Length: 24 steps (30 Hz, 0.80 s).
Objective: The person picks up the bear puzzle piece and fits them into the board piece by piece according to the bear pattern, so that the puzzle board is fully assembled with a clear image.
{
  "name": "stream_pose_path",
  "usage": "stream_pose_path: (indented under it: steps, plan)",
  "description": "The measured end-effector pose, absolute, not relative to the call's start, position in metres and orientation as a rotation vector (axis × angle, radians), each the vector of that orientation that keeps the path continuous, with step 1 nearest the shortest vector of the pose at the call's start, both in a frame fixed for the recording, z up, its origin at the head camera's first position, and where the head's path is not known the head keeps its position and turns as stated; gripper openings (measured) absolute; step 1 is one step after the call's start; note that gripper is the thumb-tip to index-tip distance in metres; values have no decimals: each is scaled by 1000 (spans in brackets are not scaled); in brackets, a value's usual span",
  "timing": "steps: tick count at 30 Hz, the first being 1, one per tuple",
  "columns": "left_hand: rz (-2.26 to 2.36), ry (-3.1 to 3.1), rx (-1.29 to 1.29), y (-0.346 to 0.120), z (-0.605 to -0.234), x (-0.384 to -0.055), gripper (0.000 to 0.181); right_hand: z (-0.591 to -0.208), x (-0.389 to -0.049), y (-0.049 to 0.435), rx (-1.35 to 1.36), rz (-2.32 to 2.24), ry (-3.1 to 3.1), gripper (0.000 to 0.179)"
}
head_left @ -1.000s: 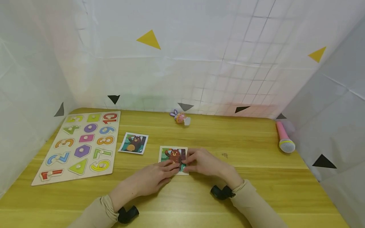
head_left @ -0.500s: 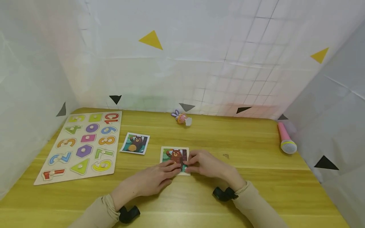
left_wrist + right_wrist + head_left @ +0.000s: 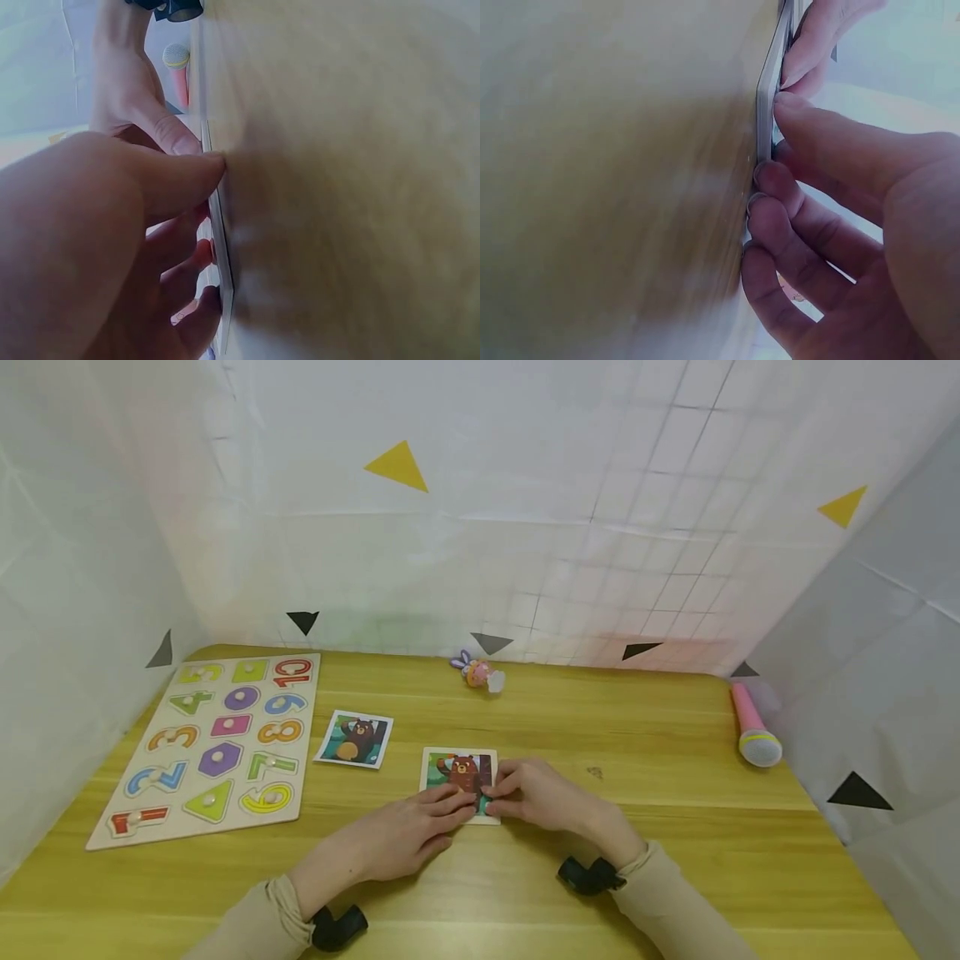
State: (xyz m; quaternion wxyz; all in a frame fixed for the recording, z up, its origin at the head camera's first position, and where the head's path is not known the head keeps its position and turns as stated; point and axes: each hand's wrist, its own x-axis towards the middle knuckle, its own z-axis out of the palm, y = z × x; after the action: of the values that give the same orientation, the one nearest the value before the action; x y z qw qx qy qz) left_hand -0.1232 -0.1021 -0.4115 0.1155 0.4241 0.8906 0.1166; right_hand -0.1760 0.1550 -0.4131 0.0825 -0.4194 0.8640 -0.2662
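A small square bear puzzle (image 3: 461, 766) with a pale border lies flat on the table in the head view. My left hand (image 3: 405, 835) rests on its lower left part, fingers reaching over the picture and covering some of it. In the left wrist view the left thumb (image 3: 202, 169) lies at the near edge of the board. My right hand (image 3: 538, 795) holds the right side with curled fingers. Its thumb (image 3: 789, 103) presses on the top near a corner in the right wrist view, while the other fingertips (image 3: 771, 221) sit along the side edge.
A bear picture card (image 3: 354, 740) lies left of the puzzle. Farther left is a wooden number-and-shape board (image 3: 225, 797) with knobbed pieces. A small bunny-eared toy (image 3: 477, 673) lies at the back, and a pink toy microphone (image 3: 752, 727) at the far right. Patterned white sheets (image 3: 525, 560) enclose the table (image 3: 600, 918).
Both hands keep nearly the same position on the puzzle. The whole head view has shifted slightly since a second ago.
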Motion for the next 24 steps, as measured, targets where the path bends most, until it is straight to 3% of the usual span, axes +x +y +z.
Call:
stream_pose_path:
  steps: [9,24]
  plan:
    - [171,2684,1385,-97,-412,-120,50,-414,-177,155,-1143,-823,2609,28]
    - [338,2650,1283,-102,-417,-125,50,-421,-171,165,-1200,-883,2680,24]
